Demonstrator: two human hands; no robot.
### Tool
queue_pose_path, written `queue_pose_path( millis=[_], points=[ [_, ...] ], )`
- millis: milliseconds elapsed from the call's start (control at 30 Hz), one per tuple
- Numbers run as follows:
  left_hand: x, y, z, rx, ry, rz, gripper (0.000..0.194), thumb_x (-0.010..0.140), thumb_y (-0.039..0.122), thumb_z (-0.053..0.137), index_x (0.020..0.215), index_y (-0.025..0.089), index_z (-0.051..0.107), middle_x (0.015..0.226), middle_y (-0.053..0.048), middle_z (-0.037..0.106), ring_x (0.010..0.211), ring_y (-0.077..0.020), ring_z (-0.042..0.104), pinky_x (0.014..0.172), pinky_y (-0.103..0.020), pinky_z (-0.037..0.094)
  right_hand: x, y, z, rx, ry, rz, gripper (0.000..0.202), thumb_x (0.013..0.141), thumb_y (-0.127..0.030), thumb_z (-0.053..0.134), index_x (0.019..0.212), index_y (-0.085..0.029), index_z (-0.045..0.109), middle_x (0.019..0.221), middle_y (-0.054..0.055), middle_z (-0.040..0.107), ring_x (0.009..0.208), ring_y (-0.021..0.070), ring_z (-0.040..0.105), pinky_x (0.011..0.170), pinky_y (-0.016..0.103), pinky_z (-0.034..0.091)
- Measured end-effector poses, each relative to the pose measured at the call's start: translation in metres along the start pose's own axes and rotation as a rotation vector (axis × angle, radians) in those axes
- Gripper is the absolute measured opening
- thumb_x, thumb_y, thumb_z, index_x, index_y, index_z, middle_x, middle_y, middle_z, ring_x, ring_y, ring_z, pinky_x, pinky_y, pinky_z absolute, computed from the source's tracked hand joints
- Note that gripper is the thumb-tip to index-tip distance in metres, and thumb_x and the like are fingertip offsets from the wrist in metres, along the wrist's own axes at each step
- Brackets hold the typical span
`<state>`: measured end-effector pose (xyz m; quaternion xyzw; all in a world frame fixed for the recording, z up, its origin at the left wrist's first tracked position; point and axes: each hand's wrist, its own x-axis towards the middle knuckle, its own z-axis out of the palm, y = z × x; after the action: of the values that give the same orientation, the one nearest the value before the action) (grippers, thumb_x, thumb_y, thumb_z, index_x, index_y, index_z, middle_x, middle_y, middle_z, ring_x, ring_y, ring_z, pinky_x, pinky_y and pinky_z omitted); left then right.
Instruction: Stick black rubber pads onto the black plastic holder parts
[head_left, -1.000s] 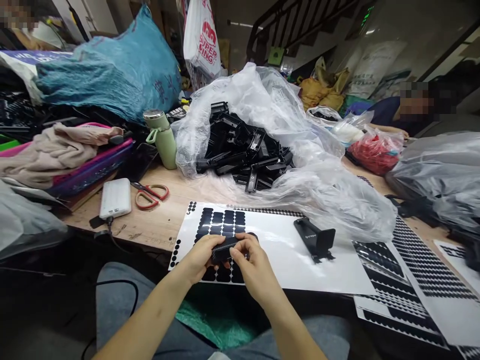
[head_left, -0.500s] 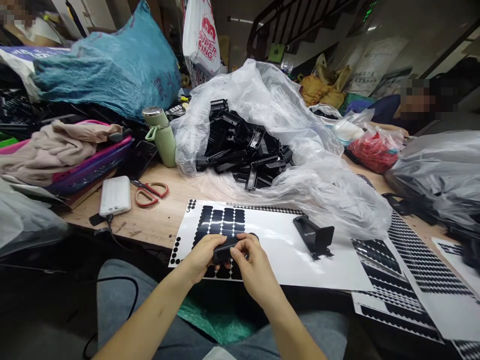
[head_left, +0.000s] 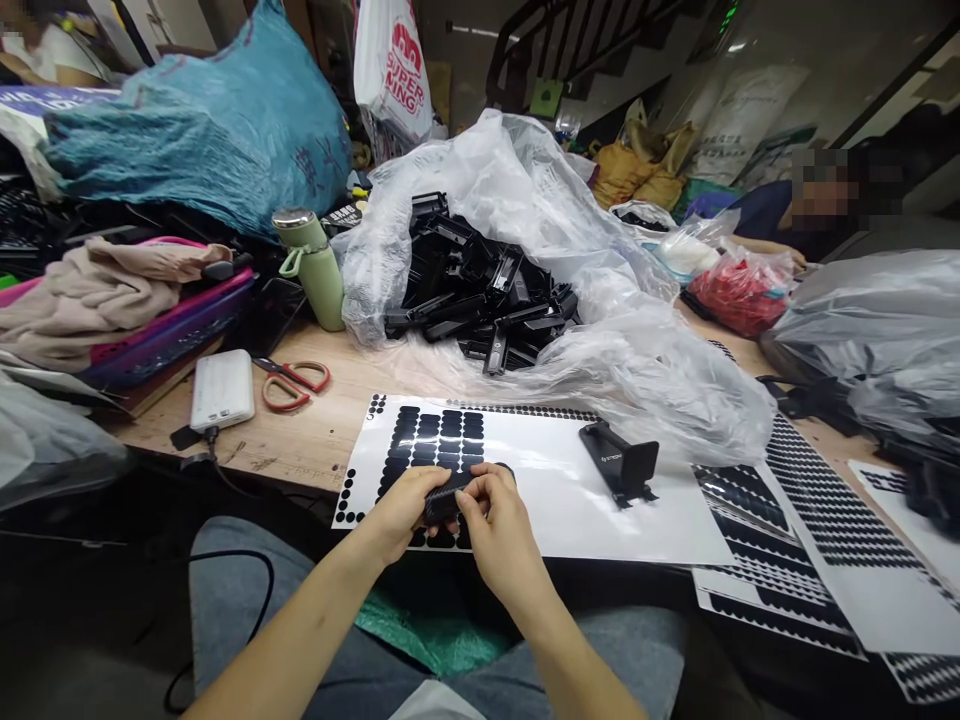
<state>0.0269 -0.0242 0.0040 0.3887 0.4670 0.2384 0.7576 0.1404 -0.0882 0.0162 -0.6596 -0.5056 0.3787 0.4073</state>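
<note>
Both my hands grip a black plastic part (head_left: 444,500) with a textured face, held over the front of a white sticker sheet (head_left: 532,500). My left hand (head_left: 405,510) is closed around its left end. At the right end, the thumb and fingers of my right hand (head_left: 491,510) pinch it; the fingers hide much of that end. Rows of black stickers (head_left: 439,440) lie on the sheet just beyond my hands. To the right, a black phone-stand-like bracket (head_left: 619,462) stands on the same sheet.
A clear plastic bag (head_left: 517,170) holds a pile of black parts (head_left: 487,290) behind the sheet. Red-handled scissors (head_left: 296,383), a white power bank (head_left: 223,390) and a green bottle (head_left: 319,275) stand left. More sticker sheets (head_left: 832,520) lie right. A co-worker (head_left: 772,215) sits at far right.
The view has shifted slightly, so the table's things appear a little further left and higher. Both hands keep their hold on the black part, with little visible movement.
</note>
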Motion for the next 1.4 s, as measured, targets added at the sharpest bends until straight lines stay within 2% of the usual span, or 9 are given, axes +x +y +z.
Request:
queue_pose_path(
  millis=[67, 167, 300, 533, 667, 800, 1000, 1200, 1400],
  points=[
    [-0.004, 0.000, 0.000, -0.006, 0.006, 0.003, 0.021, 0.075, 0.032, 0.052, 0.064, 0.014, 0.053, 0.050, 0.000, 0.056, 0.040, -0.0121, 0.056, 0.032, -0.017, 0.030, 0.000, 0.002, -0.002, -0.065, 0.145, -0.020, 0.013, 0.078, -0.032, 0.051, 0.076, -0.020, 0.047, 0.107, 0.009, 0.047, 0.092, 0.0193, 0.052, 0.078, 0.033, 0.043],
    [-0.015, 0.003, -0.002, 0.022, -0.072, 0.006, 0.024, 0.075, 0.037, 0.052, 0.065, 0.015, 0.053, 0.051, 0.000, 0.056, 0.042, -0.0135, 0.057, 0.032, -0.017, 0.029, 0.003, 0.007, -0.016, -0.080, 0.278, 0.035, 0.045, 0.058, -0.041, 0.071, 0.090, -0.019, 0.047, 0.102, 0.009, 0.051, 0.099, 0.0245, 0.049, 0.082, 0.037, 0.042],
    [-0.014, 0.014, -0.005, 0.232, -0.237, -0.020, 0.032, 0.077, 0.046, 0.049, 0.073, 0.015, 0.059, 0.063, -0.004, 0.062, 0.056, -0.0170, 0.061, 0.041, -0.021, 0.038, -0.004, 0.017, -0.047, 0.209, -0.095, 0.166, 0.039, 0.062, -0.042, 0.068, 0.088, -0.020, 0.049, 0.072, -0.002, 0.054, 0.065, 0.0149, 0.053, 0.061, 0.027, 0.044],
    [0.102, 0.079, 0.026, 0.568, 0.366, 0.316, 0.032, 0.073, 0.044, 0.055, 0.084, 0.014, 0.056, 0.101, -0.014, 0.062, 0.095, -0.0253, 0.056, 0.069, -0.029, 0.043, -0.054, 0.043, -0.040, -0.052, -0.223, 0.137, 0.024, 0.055, -0.025, 0.071, 0.073, -0.022, 0.055, 0.063, -0.004, 0.057, 0.062, 0.0147, 0.052, 0.055, 0.022, 0.037],
    [0.154, 0.105, 0.050, 0.543, 0.469, 0.360, 0.030, 0.062, 0.033, 0.069, 0.078, 0.013, 0.054, 0.099, -0.019, 0.061, 0.106, -0.0311, 0.051, 0.076, -0.032, 0.039, -0.066, 0.061, -0.019, -0.284, -0.154, 0.156, 0.034, 0.049, -0.022, 0.075, 0.079, -0.023, 0.060, 0.067, 0.001, 0.061, 0.069, 0.0213, 0.056, 0.062, 0.027, 0.040],
    [0.164, 0.106, 0.048, 0.484, 0.465, 0.413, 0.034, 0.054, 0.022, 0.075, 0.079, 0.013, 0.052, 0.086, -0.013, 0.063, 0.094, -0.0271, 0.058, 0.072, -0.030, 0.043, -0.056, 0.059, -0.025, -0.238, -0.015, 0.058, 0.021, 0.064, -0.032, 0.069, 0.079, -0.023, 0.058, 0.075, 0.003, 0.062, 0.072, 0.0202, 0.056, 0.068, 0.029, 0.042],
    [0.113, 0.101, -0.029, 0.348, 0.441, 0.534, 0.040, 0.065, 0.021, 0.069, 0.097, 0.013, 0.047, 0.085, -0.006, 0.061, 0.064, -0.0125, 0.063, 0.062, -0.026, 0.050, 0.003, 0.034, -0.017, -0.166, -0.044, -0.099, 0.011, 0.081, -0.032, 0.049, 0.082, -0.023, 0.055, 0.073, 0.000, 0.060, 0.067, 0.0157, 0.056, 0.064, 0.027, 0.042],
    [0.006, 0.070, -0.133, 0.300, 0.615, 0.596, 0.046, 0.061, 0.028, 0.072, 0.100, 0.015, 0.053, 0.084, -0.004, 0.061, 0.054, -0.0141, 0.063, 0.045, -0.021, 0.046, 0.072, -0.003, 0.081, -0.361, -0.288, -0.275, 0.013, 0.079, -0.023, 0.050, 0.089, -0.019, 0.058, 0.089, 0.006, 0.063, 0.083, 0.0183, 0.058, 0.072, 0.029, 0.042],
    [-0.044, 0.030, -0.173, 0.181, 0.629, 0.507, 0.053, 0.059, 0.032, 0.074, 0.104, 0.017, 0.051, 0.077, 0.000, 0.060, 0.052, -0.0134, 0.062, 0.042, -0.020, 0.042, 0.079, -0.021, 0.139, -0.677, -0.389, -0.301, 0.016, 0.077, -0.015, 0.049, 0.087, -0.010, 0.060, 0.093, 0.017, 0.061, 0.087, 0.0250, 0.058, 0.069, 0.032, 0.042]
  ],
)
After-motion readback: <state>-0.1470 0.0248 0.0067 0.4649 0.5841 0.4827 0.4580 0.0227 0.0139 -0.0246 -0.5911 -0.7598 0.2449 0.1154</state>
